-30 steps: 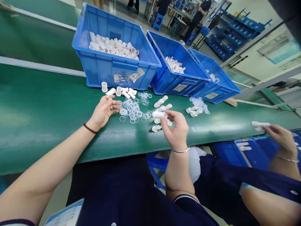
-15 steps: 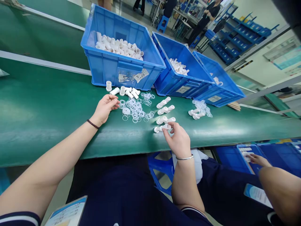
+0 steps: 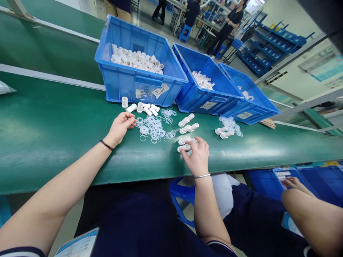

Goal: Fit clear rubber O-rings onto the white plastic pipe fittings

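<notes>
Right grip [image 3: 197, 157] seems closed on a white tube [image 3: 184, 147]; left grip [image 3: 120, 127], can't tell; 3 blue bins [image 3: 120, 79] stand behind.

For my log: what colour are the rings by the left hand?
Thin rings: translucent white, seen best in the head view.

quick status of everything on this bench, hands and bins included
left hand: at edge of rings, grip unclear
right hand: fingers at nearest white pipes, grip unclear
clear rings: loose, piled
pipe beside left bin: standing upright
left bin: open, partly filled
middle bin: open, partly filled
right bin: open, some white pieces visible
</notes>
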Action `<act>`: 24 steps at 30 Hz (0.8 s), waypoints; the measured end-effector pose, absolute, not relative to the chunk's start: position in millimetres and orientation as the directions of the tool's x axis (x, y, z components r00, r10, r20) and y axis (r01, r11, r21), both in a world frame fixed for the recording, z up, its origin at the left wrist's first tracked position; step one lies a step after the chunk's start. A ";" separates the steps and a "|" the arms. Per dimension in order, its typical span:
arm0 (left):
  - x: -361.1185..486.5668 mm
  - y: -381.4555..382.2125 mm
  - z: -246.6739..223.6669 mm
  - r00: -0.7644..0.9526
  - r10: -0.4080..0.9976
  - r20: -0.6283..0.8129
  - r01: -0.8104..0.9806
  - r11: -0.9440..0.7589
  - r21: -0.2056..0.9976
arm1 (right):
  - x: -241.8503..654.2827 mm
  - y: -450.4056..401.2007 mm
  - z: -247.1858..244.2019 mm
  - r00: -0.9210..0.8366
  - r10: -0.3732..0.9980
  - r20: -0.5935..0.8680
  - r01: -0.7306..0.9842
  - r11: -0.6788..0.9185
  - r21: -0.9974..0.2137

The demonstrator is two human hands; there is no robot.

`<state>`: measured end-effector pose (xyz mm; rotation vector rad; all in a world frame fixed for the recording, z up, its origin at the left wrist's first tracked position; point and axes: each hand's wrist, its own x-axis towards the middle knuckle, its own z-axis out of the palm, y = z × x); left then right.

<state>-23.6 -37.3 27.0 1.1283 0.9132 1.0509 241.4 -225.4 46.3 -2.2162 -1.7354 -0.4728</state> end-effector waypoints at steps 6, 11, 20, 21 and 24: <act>-25.8 -30.8 22.5 0.240 0.971 -0.019 -0.126 0.050 0.991 | 274.7 -216.9 38.0 0.267 0.851 0.452 0.959 -0.282 -0.035; -41.4 -11.0 12.8 0.061 0.982 0.181 0.163 -0.188 0.969 | 301.9 -212.0 31.7 0.278 0.843 0.460 0.955 -0.293 -0.039; -39.1 5.7 8.3 0.400 0.811 0.427 0.697 -0.571 0.433 | 260.5 -177.0 72.2 0.036 0.720 0.693 0.991 0.062 -0.115; -36.4 5.6 7.7 0.418 0.813 0.405 0.713 -0.570 0.408 | 248.6 -169.6 78.0 -0.006 0.724 0.689 0.987 0.114 -0.111; -33.7 4.1 7.5 0.419 0.825 0.380 0.734 -0.554 0.393 | 212.3 -144.0 85.2 -0.121 0.755 0.644 0.963 0.247 -0.108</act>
